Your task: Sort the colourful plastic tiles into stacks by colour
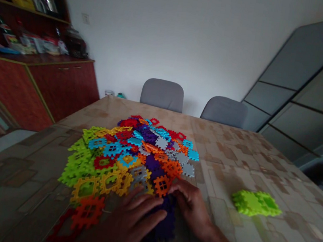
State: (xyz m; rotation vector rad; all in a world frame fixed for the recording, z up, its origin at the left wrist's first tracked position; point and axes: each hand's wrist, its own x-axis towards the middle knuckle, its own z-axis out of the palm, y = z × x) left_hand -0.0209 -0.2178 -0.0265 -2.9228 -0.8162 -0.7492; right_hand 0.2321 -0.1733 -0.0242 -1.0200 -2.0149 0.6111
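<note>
A pile of colourful interlocking plastic building tiles (146, 147) with toothed edges spreads over the middle of the table. My left hand (132, 221) is low in the view, its fingers stretched out and apart beside purple tiles (167, 222). Close by on the right, my right hand (193, 205) has its thumb and fingers pinched together at the pile's near edge. What lies between those fingertips is hidden. An orange window tile (162, 185) is just left of them. Another orange window tile (88, 211) and a red frame tile (65, 229) lie left of my left hand.
A block of joined lime-green tiles (255, 203) sits apart on the right of the patterned table (222, 161). Two grey chairs (163, 94) stand at the far edge. A reddish wooden cabinet (61, 87) is at left, grey panelled doors (290, 63) at right.
</note>
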